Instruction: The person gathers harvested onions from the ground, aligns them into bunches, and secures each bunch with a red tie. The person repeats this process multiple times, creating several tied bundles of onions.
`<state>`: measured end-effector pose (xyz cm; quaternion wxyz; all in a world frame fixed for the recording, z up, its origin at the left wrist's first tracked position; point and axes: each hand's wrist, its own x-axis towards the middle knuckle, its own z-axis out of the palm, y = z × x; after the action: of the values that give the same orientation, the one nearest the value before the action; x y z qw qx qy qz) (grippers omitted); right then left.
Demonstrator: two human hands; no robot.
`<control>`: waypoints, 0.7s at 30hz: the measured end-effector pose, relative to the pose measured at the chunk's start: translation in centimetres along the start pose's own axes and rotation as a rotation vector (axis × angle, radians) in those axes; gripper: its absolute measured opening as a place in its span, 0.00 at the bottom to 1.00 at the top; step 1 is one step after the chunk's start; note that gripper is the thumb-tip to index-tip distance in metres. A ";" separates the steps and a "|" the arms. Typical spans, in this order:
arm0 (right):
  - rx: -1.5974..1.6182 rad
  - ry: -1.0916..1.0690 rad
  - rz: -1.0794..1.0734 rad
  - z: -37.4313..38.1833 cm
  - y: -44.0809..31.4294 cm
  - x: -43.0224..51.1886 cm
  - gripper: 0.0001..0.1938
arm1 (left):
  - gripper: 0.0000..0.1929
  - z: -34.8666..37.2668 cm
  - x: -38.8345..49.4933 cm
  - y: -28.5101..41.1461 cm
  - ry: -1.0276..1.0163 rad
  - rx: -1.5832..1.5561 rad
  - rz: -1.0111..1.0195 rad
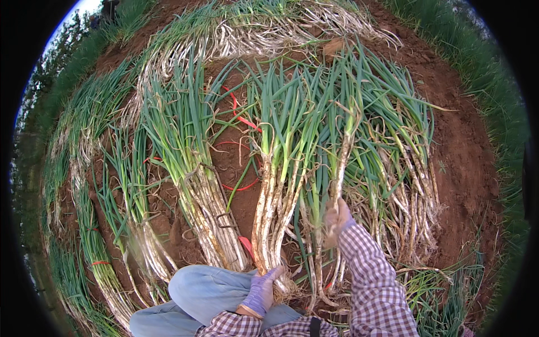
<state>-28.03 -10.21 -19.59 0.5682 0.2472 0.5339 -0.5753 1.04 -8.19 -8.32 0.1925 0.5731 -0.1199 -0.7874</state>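
Observation:
My left hand (262, 291), in a purple knit glove, grips a small bunch of green onions (269, 223) near the root ends, beside my bent knee. The bunch stands nearly upright, its leaves fanned out away from me. To the right, my right hand (338, 221) is blurred by motion and closed around the lower white part of a single green onion stalk (346, 156). Below that hand, a few loose green onions (318, 269) lie with their white ends toward me. A larger gathered bundle of green onions (210, 206) rests left of the held bunch.
Red tie cord (240, 187) lies on the brown soil between bundles. A tied bundle (103, 274) is at far left. Heaped green onions (404, 181) spread on the right, and a long row (252, 38) crosses the far side. Tall grass (484, 84) borders the plot.

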 end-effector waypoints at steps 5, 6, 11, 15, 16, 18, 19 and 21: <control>-0.161 -0.531 0.466 -2.5 3.6 -14.3 0.33 | 0.15 0.7 -0.2 0.4 -0.056 0.216 0.005; -0.369 -0.459 0.289 -2.6 5.1 -15.5 0.29 | 0.15 0.6 -0.3 0.6 -0.141 0.169 -0.058; -0.357 -0.365 0.142 -2.0 8.5 -14.1 0.23 | 0.15 -1.6 -3.1 1.1 -0.494 -0.235 -0.332; -0.541 -0.440 -0.049 -1.0 11.2 -14.3 0.24 | 0.18 -3.4 -6.7 0.5 -0.442 -0.264 -0.328; -0.609 -0.425 -0.026 -0.6 11.9 -14.8 0.26 | 0.18 -3.5 -7.2 0.3 -0.499 -0.286 -0.324; -0.822 -0.557 -0.126 0.3 13.1 -15.6 0.29 | 0.18 -3.1 -7.6 0.3 -0.339 -0.150 -0.284; -0.921 -0.612 -0.133 1.1 13.4 -15.6 0.30 | 0.19 -2.7 -7.6 0.3 -0.283 -0.089 -0.266; -0.959 -0.606 -0.075 2.1 13.1 -15.4 0.32 | 0.19 -2.0 -7.1 0.4 -0.228 -0.030 -0.248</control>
<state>-11.77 -3.27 -9.54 0.7239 -0.2337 0.5570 -0.3332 4.88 -5.36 -2.66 0.0876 0.4874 -0.0574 -0.8669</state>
